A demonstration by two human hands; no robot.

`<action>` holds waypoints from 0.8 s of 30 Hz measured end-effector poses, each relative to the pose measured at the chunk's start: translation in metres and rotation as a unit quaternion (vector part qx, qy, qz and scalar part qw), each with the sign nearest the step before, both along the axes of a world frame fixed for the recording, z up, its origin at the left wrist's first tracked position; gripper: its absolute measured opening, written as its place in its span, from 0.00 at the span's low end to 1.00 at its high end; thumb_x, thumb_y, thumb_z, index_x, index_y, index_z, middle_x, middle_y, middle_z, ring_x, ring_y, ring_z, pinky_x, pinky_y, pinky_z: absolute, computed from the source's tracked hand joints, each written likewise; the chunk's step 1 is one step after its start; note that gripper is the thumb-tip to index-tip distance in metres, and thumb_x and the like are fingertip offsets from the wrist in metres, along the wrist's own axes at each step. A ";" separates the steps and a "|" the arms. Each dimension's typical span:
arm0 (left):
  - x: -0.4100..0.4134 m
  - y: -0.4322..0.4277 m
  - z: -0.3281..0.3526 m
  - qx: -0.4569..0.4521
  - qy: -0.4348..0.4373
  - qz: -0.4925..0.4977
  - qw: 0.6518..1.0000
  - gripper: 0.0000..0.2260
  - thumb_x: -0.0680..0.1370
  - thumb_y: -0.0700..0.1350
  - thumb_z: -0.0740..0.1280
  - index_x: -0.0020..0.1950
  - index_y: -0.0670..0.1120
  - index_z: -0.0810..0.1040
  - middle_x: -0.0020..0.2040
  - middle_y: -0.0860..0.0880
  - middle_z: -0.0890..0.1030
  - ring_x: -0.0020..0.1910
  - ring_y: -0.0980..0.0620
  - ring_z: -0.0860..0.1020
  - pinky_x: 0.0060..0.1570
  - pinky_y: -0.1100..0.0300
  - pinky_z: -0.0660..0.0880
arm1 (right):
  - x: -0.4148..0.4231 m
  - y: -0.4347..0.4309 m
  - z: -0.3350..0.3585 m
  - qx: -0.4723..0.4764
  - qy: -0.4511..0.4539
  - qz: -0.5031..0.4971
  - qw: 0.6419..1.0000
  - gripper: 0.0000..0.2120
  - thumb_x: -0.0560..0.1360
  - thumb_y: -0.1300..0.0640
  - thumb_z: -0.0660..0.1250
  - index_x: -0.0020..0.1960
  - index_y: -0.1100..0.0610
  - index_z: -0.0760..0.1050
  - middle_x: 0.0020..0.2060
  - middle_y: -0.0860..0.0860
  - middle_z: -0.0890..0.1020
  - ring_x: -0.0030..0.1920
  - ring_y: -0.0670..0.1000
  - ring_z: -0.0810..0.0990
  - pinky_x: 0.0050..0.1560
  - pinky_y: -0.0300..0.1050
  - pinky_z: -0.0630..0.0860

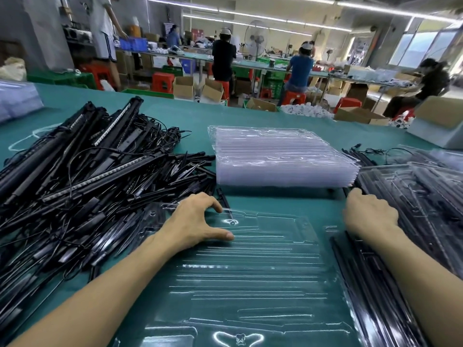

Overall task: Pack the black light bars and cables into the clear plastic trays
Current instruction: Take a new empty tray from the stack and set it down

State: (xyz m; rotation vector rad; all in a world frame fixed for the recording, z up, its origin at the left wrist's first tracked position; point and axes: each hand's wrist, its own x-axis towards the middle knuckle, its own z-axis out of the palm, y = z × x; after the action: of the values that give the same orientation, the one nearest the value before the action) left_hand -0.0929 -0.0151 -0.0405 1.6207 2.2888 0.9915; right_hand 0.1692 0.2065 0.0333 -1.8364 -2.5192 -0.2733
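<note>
Where the left hand (198, 219) is resting: on the far left corner of the single clear moulded plastic tray (250, 276), which is lying flat on the green table surface (275, 200) directly in front of the person.
State of the left hand: the thumb is lying straight across the tray ribs. The fingers are bending loosely over the tray's far edge, spread well apart from the thumb and clamping nothing.
State of the right hand (370, 216): it is resting knuckles-up at the near left edge of the filled clear trays (413, 196). The fingers are curling out of sight, so whether they are gripping cannot be told.
Position of the heap of black light bars and tangled black cables (87, 171): lying loose just left of the left hand, reaching the tray's left edge.
Position of the stack of empty clear plastic trays (283, 156): standing beyond both hands, apart from the fingertips.
Contents of the filled clear trays: black bars and cables, lying under and to the right of the right hand.
Position of the single loose black bar (223, 197): lying just beyond the left fingertips.
Background: people are working at long benches well beyond both hands.
</note>
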 end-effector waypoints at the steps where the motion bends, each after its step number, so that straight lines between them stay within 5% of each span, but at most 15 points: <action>1: 0.000 0.000 0.000 0.000 0.000 0.000 1.000 0.34 0.54 0.79 0.68 0.50 0.59 0.77 0.50 0.61 0.75 0.53 0.61 0.73 0.57 0.57 0.74 | 0.001 -0.010 0.005 0.011 -0.014 0.005 1.000 0.13 0.75 0.63 0.60 0.59 0.62 0.69 0.57 0.61 0.77 0.57 0.64 0.77 0.46 0.51 0.69; 6: 0.000 0.000 0.001 -0.001 0.005 -0.004 1.000 0.33 0.55 0.79 0.67 0.49 0.58 0.77 0.50 0.62 0.75 0.52 0.62 0.72 0.55 0.59 0.74 | 0.010 -0.086 0.036 0.014 -0.082 0.063 0.995 0.12 0.73 0.65 0.59 0.57 0.58 0.70 0.54 0.54 0.79 0.55 0.59 0.80 0.41 0.47 0.68; 9: 0.001 -0.001 0.003 -0.005 0.016 -0.008 1.000 0.31 0.56 0.77 0.68 0.50 0.58 0.77 0.49 0.63 0.74 0.51 0.61 0.73 0.55 0.59 0.74 | 0.024 -0.125 0.063 0.090 -0.064 0.117 0.987 0.06 0.74 0.63 0.58 0.44 0.55 0.61 0.36 0.50 0.70 0.37 0.56 0.73 0.32 0.45 0.63; 12: 0.003 -0.005 0.006 -0.022 0.022 -0.011 0.999 0.32 0.58 0.76 0.67 0.52 0.56 0.78 0.50 0.60 0.76 0.52 0.59 0.74 0.57 0.57 0.75 | 0.041 -0.150 0.081 0.130 0.038 0.172 0.976 0.04 0.78 0.55 0.56 0.45 0.52 0.63 0.32 0.49 0.66 0.29 0.54 0.65 0.27 0.46 0.61; 16: 0.014 -0.010 0.019 -0.009 0.070 0.007 0.997 0.31 0.66 0.78 0.57 0.49 0.55 0.81 0.51 0.56 0.80 0.54 0.56 0.75 0.58 0.53 0.74 | 0.038 -0.175 0.082 -0.003 0.212 0.249 0.945 0.10 0.81 0.51 0.53 0.60 0.45 0.67 0.40 0.53 0.78 0.42 0.60 0.76 0.45 0.55 0.75; 19: 0.033 -0.010 0.039 0.037 -0.101 0.022 0.994 0.39 0.68 0.79 0.51 0.44 0.49 0.85 0.44 0.53 0.85 0.45 0.54 0.81 0.50 0.53 0.77 | 0.040 -0.182 0.074 -0.023 0.233 0.273 0.933 0.10 0.79 0.49 0.52 0.56 0.43 0.70 0.37 0.49 0.79 0.39 0.56 0.77 0.43 0.53 0.74; 22: 0.056 -0.007 0.060 -0.011 -0.316 0.014 0.948 0.38 0.68 0.78 0.54 0.46 0.46 0.84 0.40 0.51 0.86 0.37 0.54 0.83 0.41 0.57 0.73 | 0.042 -0.199 0.070 -0.017 0.249 0.310 0.917 0.11 0.76 0.46 0.50 0.53 0.42 0.69 0.31 0.45 0.75 0.34 0.49 0.74 0.38 0.50 0.70; 24: 0.069 -0.007 0.069 -0.048 -0.419 -0.015 0.907 0.32 0.74 0.72 0.57 0.50 0.44 0.81 0.41 0.47 0.86 0.35 0.52 0.83 0.38 0.59 0.74 | 0.032 -0.211 0.059 -0.032 0.271 0.350 0.896 0.10 0.77 0.47 0.51 0.56 0.40 0.67 0.36 0.44 0.75 0.39 0.48 0.74 0.42 0.50 0.71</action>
State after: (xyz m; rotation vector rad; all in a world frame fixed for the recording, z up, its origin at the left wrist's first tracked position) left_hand -0.0238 -0.0225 0.0281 0.9003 1.6694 1.2245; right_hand 0.2016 -0.0050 0.0922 -0.7352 -2.5464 0.2985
